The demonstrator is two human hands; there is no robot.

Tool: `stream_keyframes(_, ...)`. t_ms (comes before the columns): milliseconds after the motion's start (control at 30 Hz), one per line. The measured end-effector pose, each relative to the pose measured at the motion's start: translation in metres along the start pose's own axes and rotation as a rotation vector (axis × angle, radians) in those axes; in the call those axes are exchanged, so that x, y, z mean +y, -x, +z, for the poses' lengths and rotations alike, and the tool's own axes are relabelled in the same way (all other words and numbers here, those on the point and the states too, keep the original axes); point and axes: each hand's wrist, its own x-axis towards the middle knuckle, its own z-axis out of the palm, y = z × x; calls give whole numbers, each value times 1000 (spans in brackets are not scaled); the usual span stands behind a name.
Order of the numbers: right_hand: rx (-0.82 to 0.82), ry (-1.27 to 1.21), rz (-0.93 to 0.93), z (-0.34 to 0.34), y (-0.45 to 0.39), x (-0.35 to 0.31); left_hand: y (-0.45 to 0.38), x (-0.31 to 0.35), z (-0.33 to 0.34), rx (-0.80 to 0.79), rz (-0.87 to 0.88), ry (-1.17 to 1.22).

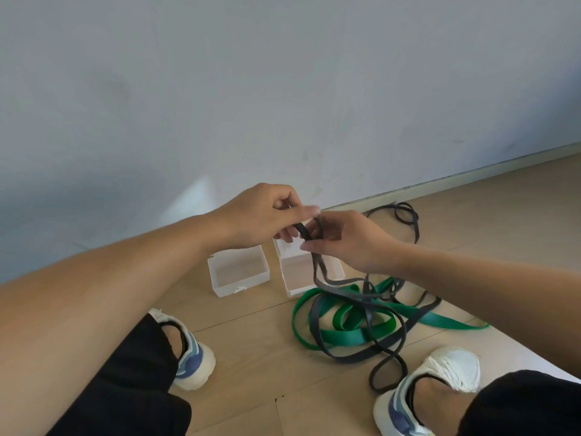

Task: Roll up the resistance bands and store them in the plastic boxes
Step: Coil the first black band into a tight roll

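Fingers of left hand (pixel 262 215) and right hand (pixel 352 239) pinch black band (pixel 306 231) between them.

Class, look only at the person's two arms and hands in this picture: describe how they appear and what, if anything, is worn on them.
Both forearms are bare right to the frame's edge, with no sleeves in sight. The left hand and right hand wear no gloves, and no rings, watch or bracelet show on the fingers or wrists. No markings are visible on either arm.
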Motion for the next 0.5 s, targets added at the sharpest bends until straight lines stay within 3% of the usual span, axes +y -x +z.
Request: stream_keyframes(500,290,-113,-112,-6,17,-27,21,0,-13,26,-296,466)
